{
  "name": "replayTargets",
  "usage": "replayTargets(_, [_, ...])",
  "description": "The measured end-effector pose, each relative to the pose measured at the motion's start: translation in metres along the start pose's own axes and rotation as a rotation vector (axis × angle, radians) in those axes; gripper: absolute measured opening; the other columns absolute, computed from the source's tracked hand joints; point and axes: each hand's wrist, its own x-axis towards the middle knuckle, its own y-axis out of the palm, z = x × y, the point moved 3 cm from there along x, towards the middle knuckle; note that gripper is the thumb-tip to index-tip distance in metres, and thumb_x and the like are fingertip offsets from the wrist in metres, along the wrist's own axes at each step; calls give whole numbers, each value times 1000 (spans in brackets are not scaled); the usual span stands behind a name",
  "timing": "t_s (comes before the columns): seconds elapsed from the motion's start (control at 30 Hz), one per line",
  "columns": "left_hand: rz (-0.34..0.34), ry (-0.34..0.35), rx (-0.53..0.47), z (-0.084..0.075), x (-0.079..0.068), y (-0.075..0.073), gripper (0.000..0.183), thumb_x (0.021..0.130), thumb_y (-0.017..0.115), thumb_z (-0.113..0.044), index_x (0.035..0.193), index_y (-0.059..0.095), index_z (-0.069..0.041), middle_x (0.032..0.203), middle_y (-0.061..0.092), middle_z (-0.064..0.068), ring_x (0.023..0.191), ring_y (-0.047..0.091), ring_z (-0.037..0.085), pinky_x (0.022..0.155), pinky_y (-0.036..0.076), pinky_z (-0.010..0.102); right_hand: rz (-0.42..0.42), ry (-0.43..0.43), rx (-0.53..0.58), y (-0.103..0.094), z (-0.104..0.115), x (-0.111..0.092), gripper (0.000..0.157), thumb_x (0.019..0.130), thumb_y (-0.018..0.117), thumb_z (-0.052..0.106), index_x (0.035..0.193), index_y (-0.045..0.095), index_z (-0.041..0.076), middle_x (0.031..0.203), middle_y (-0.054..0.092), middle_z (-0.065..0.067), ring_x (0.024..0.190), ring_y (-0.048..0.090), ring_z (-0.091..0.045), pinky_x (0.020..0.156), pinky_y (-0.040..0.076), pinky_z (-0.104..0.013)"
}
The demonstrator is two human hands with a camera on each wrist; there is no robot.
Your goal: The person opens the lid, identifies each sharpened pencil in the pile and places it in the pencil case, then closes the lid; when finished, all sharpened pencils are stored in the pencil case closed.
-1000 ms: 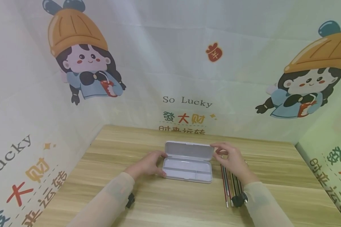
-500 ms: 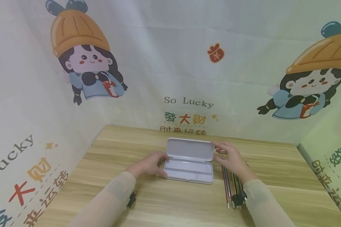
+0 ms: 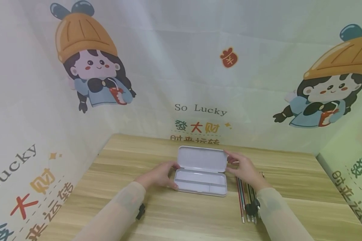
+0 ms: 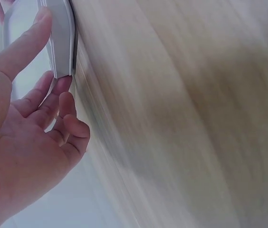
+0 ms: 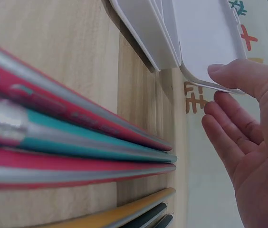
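Pale fabric [image 3: 157, 60] printed with cartoon figures and the words "So Lucky" [image 3: 200, 108] rises behind a wood-grain counter [image 3: 181, 217], where a white case [image 3: 193, 186] lies near the middle, its lid [image 3: 202, 159] raised at the back and its divided base facing the person. The left hand [image 3: 161, 174] grips the left end of the case, thumb at the front corner and fingers behind. The right hand [image 3: 247, 169] pinches the lid's right edge, thumb against the inner face. Striped pencils [image 3: 240, 201], red and teal [image 5: 100, 146] among them, lie side by side just right of the case, partly hidden beneath the right wrist.
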Motion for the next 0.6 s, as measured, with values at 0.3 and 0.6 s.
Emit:
replayTargets(0.3, [36, -9, -26, 2, 6, 7, 77, 69, 95, -16, 135, 56, -4, 139, 61, 17, 136, 53, 37, 122, 37, 52, 58, 49, 11, -4, -10, 0, 71, 87, 79, 2, 151, 48, 2, 121, 69, -25, 115, 66, -43, 102, 57, -50])
replayTargets(0.6, [34, -28, -38, 3, 3, 0, 78, 69, 95, -16, 135, 55, -6, 142, 59, 18, 138, 51, 38, 122, 37, 53, 63, 40, 50, 0, -6, -1, 74, 88, 76, -2, 155, 45, 5, 127, 66, -25, 119, 64, -42, 106, 54, -53])
